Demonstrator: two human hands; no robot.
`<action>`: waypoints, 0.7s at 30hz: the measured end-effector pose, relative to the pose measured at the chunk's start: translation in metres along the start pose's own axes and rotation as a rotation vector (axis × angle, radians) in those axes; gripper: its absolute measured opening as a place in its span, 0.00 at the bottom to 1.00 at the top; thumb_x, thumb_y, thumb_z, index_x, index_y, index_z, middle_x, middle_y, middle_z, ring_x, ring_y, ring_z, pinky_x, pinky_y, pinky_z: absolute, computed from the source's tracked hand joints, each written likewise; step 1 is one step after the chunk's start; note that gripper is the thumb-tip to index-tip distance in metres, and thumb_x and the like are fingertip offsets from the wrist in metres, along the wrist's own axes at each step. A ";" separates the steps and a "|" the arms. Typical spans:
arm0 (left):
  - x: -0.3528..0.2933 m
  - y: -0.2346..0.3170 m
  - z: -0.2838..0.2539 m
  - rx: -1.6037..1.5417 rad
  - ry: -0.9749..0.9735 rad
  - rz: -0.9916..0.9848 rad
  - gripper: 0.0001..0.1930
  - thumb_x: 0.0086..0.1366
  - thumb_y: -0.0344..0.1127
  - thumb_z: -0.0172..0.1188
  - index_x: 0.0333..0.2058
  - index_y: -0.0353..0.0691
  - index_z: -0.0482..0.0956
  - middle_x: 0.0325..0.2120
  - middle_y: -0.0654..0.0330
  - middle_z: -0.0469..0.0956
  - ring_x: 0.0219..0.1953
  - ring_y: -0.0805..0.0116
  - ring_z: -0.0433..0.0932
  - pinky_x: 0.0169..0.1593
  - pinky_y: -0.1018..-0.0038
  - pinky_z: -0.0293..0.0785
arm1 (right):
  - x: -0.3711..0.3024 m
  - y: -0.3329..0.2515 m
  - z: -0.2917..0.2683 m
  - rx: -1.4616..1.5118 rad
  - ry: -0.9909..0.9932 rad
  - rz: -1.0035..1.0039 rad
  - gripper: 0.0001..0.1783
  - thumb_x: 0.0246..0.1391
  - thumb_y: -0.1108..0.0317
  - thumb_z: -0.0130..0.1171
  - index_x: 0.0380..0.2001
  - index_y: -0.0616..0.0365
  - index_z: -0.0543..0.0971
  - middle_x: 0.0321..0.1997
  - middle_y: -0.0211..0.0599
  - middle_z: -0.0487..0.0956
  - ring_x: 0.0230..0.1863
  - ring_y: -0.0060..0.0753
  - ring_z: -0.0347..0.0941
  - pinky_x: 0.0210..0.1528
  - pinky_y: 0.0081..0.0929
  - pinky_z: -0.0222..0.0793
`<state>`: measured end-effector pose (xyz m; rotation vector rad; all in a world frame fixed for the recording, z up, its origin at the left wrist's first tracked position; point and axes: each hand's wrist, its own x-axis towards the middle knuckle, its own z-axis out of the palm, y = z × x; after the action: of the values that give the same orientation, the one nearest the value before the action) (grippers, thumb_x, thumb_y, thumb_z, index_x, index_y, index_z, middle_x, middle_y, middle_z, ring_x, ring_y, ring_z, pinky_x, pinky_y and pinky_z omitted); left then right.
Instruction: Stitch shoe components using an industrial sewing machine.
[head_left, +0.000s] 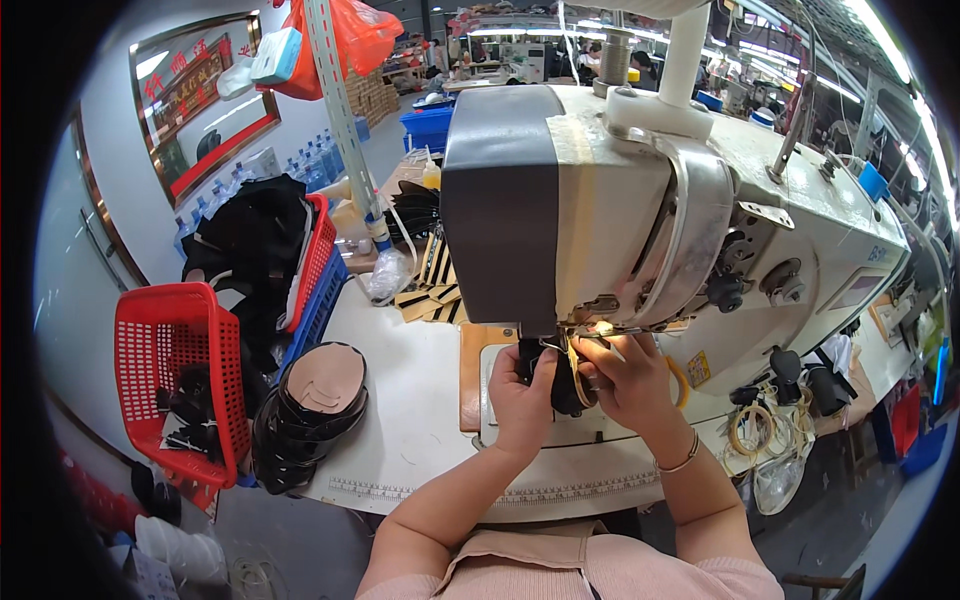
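Note:
Both my hands are at the needle area of a large industrial sewing machine (620,200). A small black piece (568,388), perhaps a shoe part, is held under the machine head, with a thin yellowish strip (577,368) along it. My left hand (522,395) grips the piece's left side, thumb pressed on it. My right hand (628,385) has bent fingers on its right side, close to the lit needle area. The needle itself and the far part of the piece are hidden by the machine head and my fingers.
Left on the white table (400,400) stands a stack of black pieces with beige lining (325,380). Beside it are a red basket (180,380) and black material (250,250) in another basket. Cords and yellowish tape rolls (752,430) lie at right. A ruler strip (580,492) runs along the front edge.

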<state>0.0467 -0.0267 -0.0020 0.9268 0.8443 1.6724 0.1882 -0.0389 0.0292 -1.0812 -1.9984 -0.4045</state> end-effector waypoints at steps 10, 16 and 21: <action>0.008 0.005 -0.022 -0.125 -0.171 -0.196 0.12 0.58 0.28 0.59 0.38 0.37 0.68 0.30 0.65 0.74 0.30 0.82 0.71 0.36 0.85 0.68 | 0.003 0.003 -0.004 0.114 0.225 0.027 0.11 0.46 0.73 0.58 0.36 0.57 0.77 0.32 0.39 0.75 0.27 0.38 0.69 0.29 0.29 0.66; -0.019 0.004 -0.023 -0.306 -0.330 -0.331 0.14 0.59 0.26 0.55 0.44 0.36 0.67 0.39 0.61 0.73 0.41 0.74 0.72 0.46 0.76 0.69 | -0.005 -0.003 -0.001 0.373 0.384 0.327 0.13 0.46 0.77 0.59 0.37 0.60 0.72 0.28 0.32 0.72 0.20 0.19 0.61 0.21 0.16 0.58; -0.007 0.007 -0.030 -0.391 -0.323 -0.376 0.09 0.64 0.34 0.50 0.41 0.37 0.70 0.36 0.61 0.75 0.37 0.73 0.76 0.46 0.74 0.72 | -0.021 -0.007 0.014 0.294 0.420 0.309 0.09 0.49 0.71 0.60 0.34 0.58 0.73 0.28 0.31 0.71 0.20 0.22 0.60 0.21 0.17 0.57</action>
<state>0.0188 -0.0382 -0.0111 0.6890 0.4185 1.2566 0.1820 -0.0461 0.0044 -1.0006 -1.4406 -0.1497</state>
